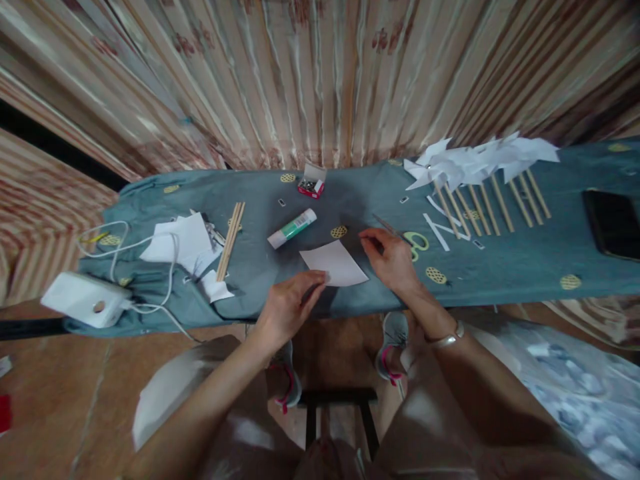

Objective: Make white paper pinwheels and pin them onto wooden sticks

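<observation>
A white square of paper (337, 262) lies on the blue-grey cloth (260, 267) near the front edge. My left hand (287, 308) pinches its near left corner between thumb and fingers. My right hand (393, 259) rests just right of the sheet, fingers curled, fingertips close to its far right corner; whether they touch it I cannot tell. Green-handled scissors (416, 242) lie right behind my right hand. A glue stick (292, 228) lies on its side beyond the paper.
Several paper pinwheels on wooden sticks (480, 180) lie at the back right. A small red box of pins (311, 187), loose sticks (231, 240), paper scraps (180, 243), a white charger with cable (85, 300) and a dark phone (613, 223) sit around.
</observation>
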